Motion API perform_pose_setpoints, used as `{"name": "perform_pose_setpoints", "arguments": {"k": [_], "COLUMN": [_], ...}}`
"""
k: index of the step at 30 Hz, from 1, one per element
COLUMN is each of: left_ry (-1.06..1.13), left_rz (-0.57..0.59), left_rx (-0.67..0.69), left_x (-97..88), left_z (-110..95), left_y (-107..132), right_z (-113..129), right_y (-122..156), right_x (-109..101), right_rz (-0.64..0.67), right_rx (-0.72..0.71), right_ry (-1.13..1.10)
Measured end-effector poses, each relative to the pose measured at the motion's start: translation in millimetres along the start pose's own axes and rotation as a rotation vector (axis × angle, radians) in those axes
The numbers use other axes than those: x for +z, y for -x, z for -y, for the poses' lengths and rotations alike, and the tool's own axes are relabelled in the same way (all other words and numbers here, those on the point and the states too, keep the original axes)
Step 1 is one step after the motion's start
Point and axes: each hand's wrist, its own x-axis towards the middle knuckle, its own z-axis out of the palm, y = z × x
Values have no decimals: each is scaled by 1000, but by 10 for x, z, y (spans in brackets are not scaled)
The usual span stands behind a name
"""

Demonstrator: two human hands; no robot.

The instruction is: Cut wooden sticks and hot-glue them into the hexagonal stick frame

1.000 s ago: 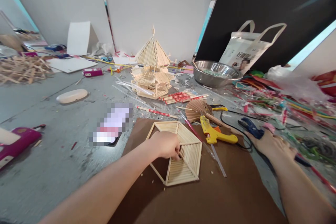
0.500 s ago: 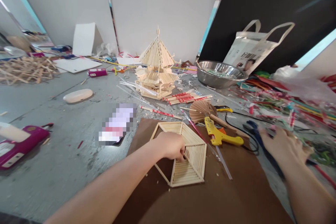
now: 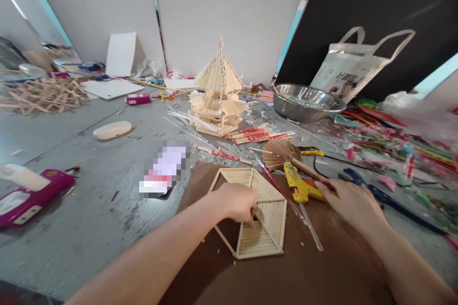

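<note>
My left hand (image 3: 238,205) is closed in a pinch at the centre of a hexagonal stick panel (image 3: 265,236). Its fingertips are partly hidden. Several panel sections are filled with side-by-side sticks, while the left part shows an open gap. The panel lies flat on a brown sheet (image 3: 304,276). To the right, my right hand (image 3: 352,202) has its fingers closed over the handle end of a yellow glue gun (image 3: 297,185), which lies on the sheet with a clear glue stick (image 3: 312,228) by its nozzle.
Behind stands a stick pagoda model (image 3: 218,90); red-marked chopsticks (image 3: 255,133) lie before it. A phone (image 3: 166,169) is at left. A brown folded fan (image 3: 279,155), steel bowl (image 3: 307,102) and dark blue-handled tool (image 3: 393,200) are at right, near scattered scraps.
My right hand has moved left from beside the dark blue-handled tool to the glue gun's handle. My left hand stays on the panel. The view has shifted slightly.
</note>
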Motion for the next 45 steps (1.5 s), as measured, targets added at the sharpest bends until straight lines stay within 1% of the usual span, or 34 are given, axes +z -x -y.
{"name": "perform_pose_setpoints", "arguments": {"k": [3, 5, 7, 14, 17, 20, 25, 29, 38, 42, 45], "left_ry": [0, 3, 4, 10, 18, 17, 14, 26, 45, 62, 96], "left_rz": [-6, -10, -15, 2, 4, 7, -6, 0, 1, 14, 15], "left_rx": [4, 8, 9, -11, -16, -19, -18, -32, -30, -14, 13], "left_x": [7, 15, 20, 12, 6, 6, 21, 13, -9, -20, -36], "left_z": [2, 5, 7, -3, -8, -10, -2, -7, -10, 9, 22], "left_y": [1, -2, -4, -10, -7, -3, -7, -3, 14, 14, 19], "right_z": [43, 59, 43, -82, -62, -8, 58, 71, -27, -31, 0], "right_y": [-7, -9, -9, -17, -19, -19, -13, -6, 11, 7, 13], "right_x": [-9, -5, 17, 123, 112, 81, 54, 49, 105, 76, 4], "right_rz": [68, 103, 136, 161, 174, 193, 176, 201, 194, 132, 66], "right_rx": [-59, -117, -140, -137, -121, -77, -62, -59, -42, -11, 83], "right_ry": [66, 42, 14, -21, -59, -72, -73, -133, -197, -217, -305]}}
